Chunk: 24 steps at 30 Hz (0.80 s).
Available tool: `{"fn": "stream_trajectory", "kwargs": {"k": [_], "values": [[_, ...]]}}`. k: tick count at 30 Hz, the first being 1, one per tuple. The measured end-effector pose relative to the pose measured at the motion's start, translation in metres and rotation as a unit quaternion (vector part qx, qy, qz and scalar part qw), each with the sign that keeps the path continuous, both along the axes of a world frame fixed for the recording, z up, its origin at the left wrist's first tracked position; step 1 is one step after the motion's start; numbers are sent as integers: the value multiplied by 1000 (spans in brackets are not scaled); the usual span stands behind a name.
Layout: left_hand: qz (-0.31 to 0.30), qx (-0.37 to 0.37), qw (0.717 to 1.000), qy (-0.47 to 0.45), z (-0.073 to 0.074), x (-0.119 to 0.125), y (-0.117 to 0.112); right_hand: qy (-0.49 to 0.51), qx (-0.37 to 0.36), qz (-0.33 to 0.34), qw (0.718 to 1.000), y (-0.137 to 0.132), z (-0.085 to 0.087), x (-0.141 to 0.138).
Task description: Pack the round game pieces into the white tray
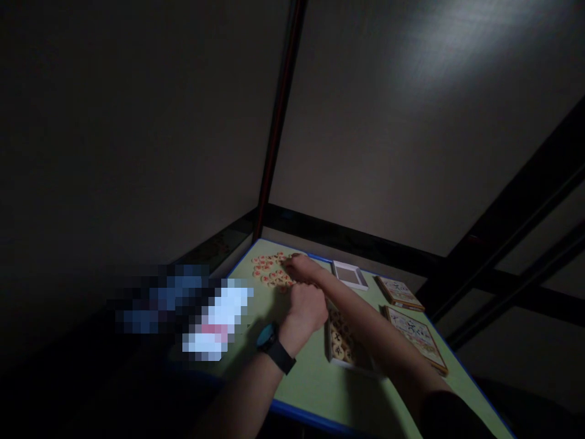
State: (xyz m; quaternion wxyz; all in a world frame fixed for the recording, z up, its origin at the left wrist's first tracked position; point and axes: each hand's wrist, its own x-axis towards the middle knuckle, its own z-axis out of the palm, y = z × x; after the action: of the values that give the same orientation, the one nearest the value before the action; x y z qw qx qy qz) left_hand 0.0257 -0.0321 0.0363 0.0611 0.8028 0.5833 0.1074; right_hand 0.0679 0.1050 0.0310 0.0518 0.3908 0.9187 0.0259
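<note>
Round wooden Chinese chess pieces (266, 266) with red characters lie loose on the green tabletop (311, 372) toward its far left corner. My left hand (308, 306), with a dark watch on the wrist, is curled at the near side of these pieces; its fingertips are hidden. Just beyond it my right hand (302, 267) reaches across, fingers bent down at the right edge of the pieces. What either hand pinches cannot be made out. Under my right forearm stands an open box (329, 352) holding dark-marked chess pieces (338, 351), partly covered by the arm.
A shallow white box part (351, 274) lies at the table's far edge. Two flat printed boxes (400, 291) (417, 336) rest along the right side. A bright, pixelated screen-like patch (219, 320) is on the left. Walls (365, 152) rise close behind the table.
</note>
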Motion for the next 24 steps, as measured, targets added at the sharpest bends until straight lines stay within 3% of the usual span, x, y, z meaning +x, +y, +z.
{"fn": "stream_trajectory", "kwargs": {"k": [7,15,20,24], "values": [[0,13,1000,19,-15,9,2,43,-47,-6,998,11,3,3],[-21,-10,1000,21,-12,13,-3,112,-138,-42,983,16,0,9],[-27,-6,999,18,-14,15,-2,130,-132,-41,982,17,-5,9],[-19,-6,1000,15,-10,10,-2,139,-98,-42,985,22,3,17]]}}
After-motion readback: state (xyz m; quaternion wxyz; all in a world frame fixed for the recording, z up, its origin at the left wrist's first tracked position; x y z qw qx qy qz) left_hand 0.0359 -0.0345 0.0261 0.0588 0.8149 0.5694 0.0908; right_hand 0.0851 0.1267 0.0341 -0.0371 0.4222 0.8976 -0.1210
